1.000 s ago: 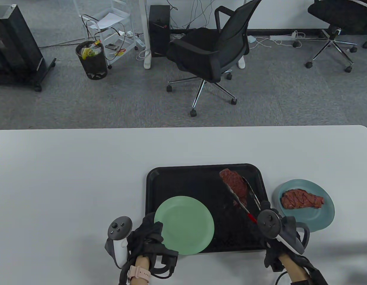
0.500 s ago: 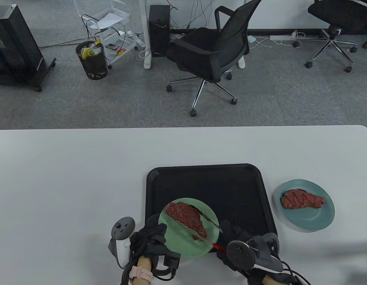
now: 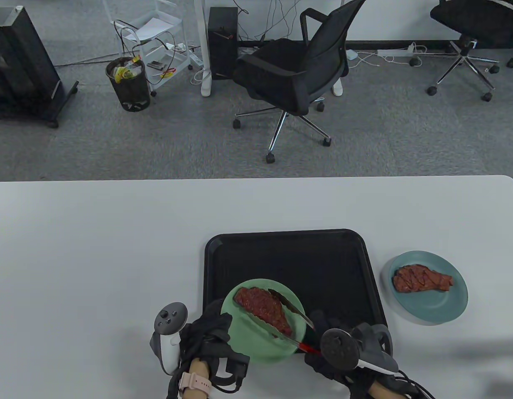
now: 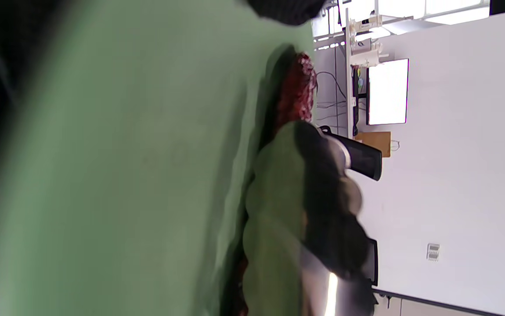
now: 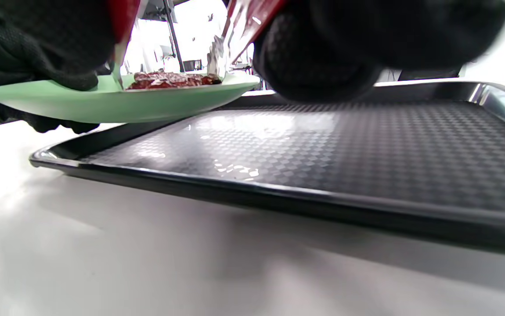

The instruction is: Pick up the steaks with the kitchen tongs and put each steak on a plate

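A green plate (image 3: 256, 341) is held up over the near left part of the black tray (image 3: 289, 257) by my left hand (image 3: 210, 332), which grips its near left rim. A red steak (image 3: 262, 308) lies on that plate, with the metal tongs (image 3: 291, 318) straddling it. My right hand (image 3: 335, 345) grips the tongs' red handle end. In the right wrist view the green plate (image 5: 103, 103) hovers above the tray (image 5: 322, 149) with the steak (image 5: 169, 80) on it. The left wrist view shows the plate's underside (image 4: 125, 175) and the steak (image 4: 294, 92) edge.
A blue plate (image 3: 430, 309) with a second steak (image 3: 420, 279) sits on the white table (image 3: 94, 249) right of the tray. Office chairs and a bin stand on the floor beyond the table's far edge.
The right hand carried the steak in the tongs from the tray's far right to the green plate, which the left hand lifted. In the last half second the steak settled slightly lower on the plate.
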Demonstrator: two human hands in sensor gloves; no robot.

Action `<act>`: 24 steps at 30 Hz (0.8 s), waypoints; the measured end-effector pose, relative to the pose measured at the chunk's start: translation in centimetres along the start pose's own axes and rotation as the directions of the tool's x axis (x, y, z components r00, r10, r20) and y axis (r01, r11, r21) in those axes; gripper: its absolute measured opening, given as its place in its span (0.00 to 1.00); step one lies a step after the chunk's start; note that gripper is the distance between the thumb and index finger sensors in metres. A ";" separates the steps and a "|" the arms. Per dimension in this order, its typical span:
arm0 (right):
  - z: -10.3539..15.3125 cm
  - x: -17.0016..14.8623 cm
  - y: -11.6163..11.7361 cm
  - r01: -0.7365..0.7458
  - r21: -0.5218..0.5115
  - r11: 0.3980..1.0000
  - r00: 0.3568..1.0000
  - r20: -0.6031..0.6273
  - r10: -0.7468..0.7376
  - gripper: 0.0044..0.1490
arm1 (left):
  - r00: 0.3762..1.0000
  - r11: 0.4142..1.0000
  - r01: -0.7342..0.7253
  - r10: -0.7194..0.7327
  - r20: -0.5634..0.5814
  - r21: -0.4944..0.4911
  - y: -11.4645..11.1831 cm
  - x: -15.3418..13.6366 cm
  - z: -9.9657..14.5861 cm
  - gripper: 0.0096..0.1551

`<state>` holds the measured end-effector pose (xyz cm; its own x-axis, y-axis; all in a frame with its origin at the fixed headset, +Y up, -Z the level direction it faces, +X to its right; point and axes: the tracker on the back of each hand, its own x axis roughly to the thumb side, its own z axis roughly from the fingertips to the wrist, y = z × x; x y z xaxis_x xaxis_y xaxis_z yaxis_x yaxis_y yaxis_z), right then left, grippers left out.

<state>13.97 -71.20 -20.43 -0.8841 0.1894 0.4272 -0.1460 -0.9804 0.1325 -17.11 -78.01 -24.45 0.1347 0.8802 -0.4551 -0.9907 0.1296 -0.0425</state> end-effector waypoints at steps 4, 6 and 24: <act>0.8 -0.6 -0.9 0.015 -0.099 0.995 1.000 -0.004 -0.016 0.61 | 0.998 0.996 -0.067 0.066 0.019 0.052 1.1 0.3 0.1 0.32; 1.2 -1.5 -1.8 0.063 -0.175 0.983 0.998 -0.020 -0.068 0.61 | 0.994 0.989 -0.108 0.104 0.038 0.101 2.5 0.8 0.1 0.32; 1.0 -6.4 -1.1 0.056 -0.183 0.981 0.971 -0.219 -0.096 0.61 | 0.964 0.806 -0.188 0.260 -0.051 0.562 14.8 -1.8 -2.0 0.32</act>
<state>20.28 -71.26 -22.42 -0.9415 0.2663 0.2065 -0.2742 -0.9616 -0.0101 -32.06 -78.60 -25.99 -0.1289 0.8592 -0.4951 -0.8113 0.1957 0.5508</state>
